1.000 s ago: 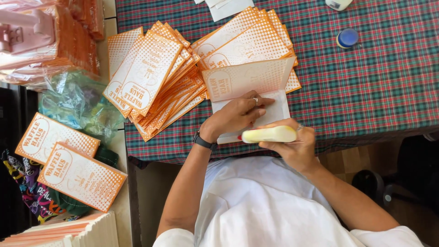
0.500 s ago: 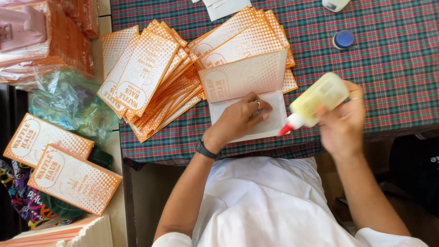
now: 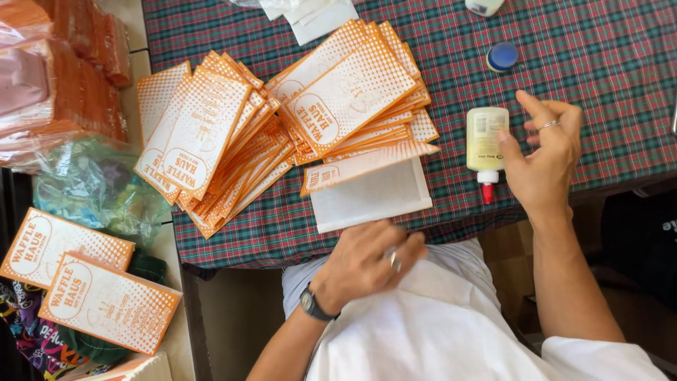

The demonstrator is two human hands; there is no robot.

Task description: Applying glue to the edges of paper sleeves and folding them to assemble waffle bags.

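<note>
- The glue bottle lies on its side on the checked tablecloth, near the front edge of the table, red nozzle pointing toward the person.
- The right hand is open, fingers spread, palm just beside the bottle; whether the thumb touches the bottle cannot be told. It grips nothing.
- The left hand hovers at the front edge of the table, blurred, fingers loosely curled and empty, just below the folded paper bag.
- That bag lies at the middle of the front edge, its white inner panel exposed and the orange printed flap half raised above it.
- Judgement: the step in hand is closing a glued flap. It is done well by laying the flap square on the white panel, then pressing with a flat palm from the fold outward so that no glue is squeezed onto the cloth.
- The bottle is best left with its nozzle clear of the paper, since a drip could mark the bag.
- Two fanned stacks of orange bags occupy the left and centre of the table, well clear of the bottle.
- A blue cap sits toward the far edge, apart from the bottle.
- Two more orange bags lie off the table, beyond its left edge.
</note>
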